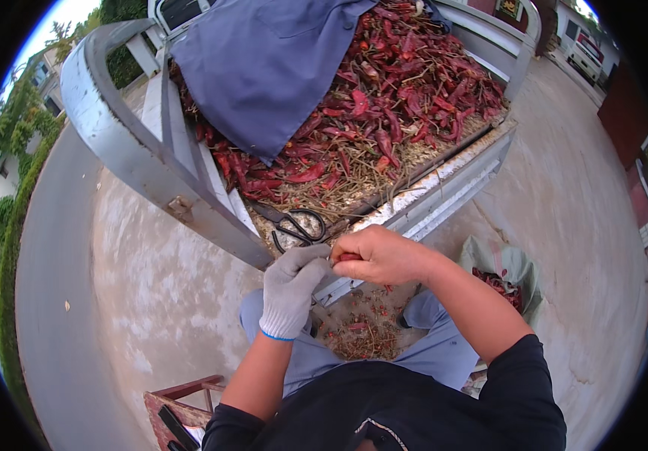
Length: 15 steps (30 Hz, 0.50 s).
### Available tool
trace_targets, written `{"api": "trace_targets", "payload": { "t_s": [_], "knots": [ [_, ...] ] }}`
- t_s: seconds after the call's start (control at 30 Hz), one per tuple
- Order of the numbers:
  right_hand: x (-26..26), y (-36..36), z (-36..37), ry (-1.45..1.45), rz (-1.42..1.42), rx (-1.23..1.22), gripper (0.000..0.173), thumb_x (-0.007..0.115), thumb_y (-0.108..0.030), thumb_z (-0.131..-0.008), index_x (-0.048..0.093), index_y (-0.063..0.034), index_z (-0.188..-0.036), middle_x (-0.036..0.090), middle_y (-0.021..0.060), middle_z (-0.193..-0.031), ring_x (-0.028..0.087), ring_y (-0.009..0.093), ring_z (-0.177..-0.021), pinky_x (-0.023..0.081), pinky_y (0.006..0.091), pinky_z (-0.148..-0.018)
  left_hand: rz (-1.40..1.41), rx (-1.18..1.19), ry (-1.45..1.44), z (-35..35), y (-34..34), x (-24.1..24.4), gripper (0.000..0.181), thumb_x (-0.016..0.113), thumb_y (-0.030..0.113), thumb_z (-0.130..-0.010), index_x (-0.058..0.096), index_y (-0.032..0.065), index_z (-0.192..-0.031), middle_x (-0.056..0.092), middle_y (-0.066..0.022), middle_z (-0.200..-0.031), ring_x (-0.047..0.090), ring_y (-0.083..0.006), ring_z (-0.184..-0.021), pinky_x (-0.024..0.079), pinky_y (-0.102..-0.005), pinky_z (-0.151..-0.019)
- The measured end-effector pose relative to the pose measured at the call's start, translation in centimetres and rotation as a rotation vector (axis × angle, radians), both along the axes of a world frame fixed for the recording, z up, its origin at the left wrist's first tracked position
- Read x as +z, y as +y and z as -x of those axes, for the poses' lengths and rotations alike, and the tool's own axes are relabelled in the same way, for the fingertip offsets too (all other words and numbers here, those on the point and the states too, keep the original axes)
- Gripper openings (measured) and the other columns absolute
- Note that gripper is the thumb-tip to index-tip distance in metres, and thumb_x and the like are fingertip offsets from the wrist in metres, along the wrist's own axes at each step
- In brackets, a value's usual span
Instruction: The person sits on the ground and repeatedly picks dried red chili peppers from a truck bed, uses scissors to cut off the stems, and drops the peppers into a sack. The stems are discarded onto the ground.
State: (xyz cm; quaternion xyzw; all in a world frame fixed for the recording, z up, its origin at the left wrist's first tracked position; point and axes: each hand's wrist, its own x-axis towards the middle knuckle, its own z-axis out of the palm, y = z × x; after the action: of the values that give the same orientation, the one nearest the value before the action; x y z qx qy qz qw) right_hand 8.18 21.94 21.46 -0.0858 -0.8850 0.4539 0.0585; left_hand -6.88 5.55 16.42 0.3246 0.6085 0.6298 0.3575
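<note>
My bare right hand (377,256) is closed around a red chili pepper (350,257), of which only a small part shows. My left hand (295,282), in a grey-white knitted glove, meets it at the fingertips; its thumb and forefinger are pinched together, and whatever may be between them is hidden. Just beyond the gloved fingers lies a pair of black-handled scissors (293,225) at the near corner of a truck bed. Behind them a large heap of dried red chili peppers (391,96) with loose stems fills the bed, partly covered by a blue cloth garment (267,73).
A metal side rail (132,152) curves along the left of the bed, and its tailgate edge (442,183) runs along the near side. A woven sack (493,253) holding red peppers stands at my right. Stems litter the ground (363,338) between my feet. A wooden chair (180,394) is at lower left.
</note>
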Motion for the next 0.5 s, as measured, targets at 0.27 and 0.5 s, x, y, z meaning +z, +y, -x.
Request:
{"api": "trace_targets", "payload": {
  "t_s": [0.27, 0.5],
  "knots": [
    [-1.0, 0.5, -2.1, -0.074, 0.123, 0.064, 0.024, 0.072, -0.023, -0.099, 0.072, 0.0005, -0.101, 0.071, 0.0099, -0.079, 0.065, 0.019, -0.07, 0.052, 0.0377, -0.066, -0.061, -0.259, 1.24, 0.0, 0.1, 3.3, 0.04, 0.079, 0.027, -0.084, 0.071, 0.011, -0.119, 0.073, -0.0098, -0.091, 0.072, -0.0322, -0.085, 0.053, -0.0471, -0.072],
    [-1.0, 1.0, -1.9, -0.184, 0.172, 0.148, 0.025, 0.073, -0.024, -0.1, 0.073, 0.001, -0.1, 0.073, 0.0074, -0.078, 0.066, 0.016, -0.068, 0.053, 0.0353, -0.065, 0.097, -0.339, 1.447, 0.1, -0.1, 4.5, 0.039, 0.079, 0.021, -0.082, 0.069, 0.0106, -0.118, 0.075, -0.0074, -0.094, 0.072, -0.0318, -0.082, 0.052, -0.0443, -0.07]
  ]
}}
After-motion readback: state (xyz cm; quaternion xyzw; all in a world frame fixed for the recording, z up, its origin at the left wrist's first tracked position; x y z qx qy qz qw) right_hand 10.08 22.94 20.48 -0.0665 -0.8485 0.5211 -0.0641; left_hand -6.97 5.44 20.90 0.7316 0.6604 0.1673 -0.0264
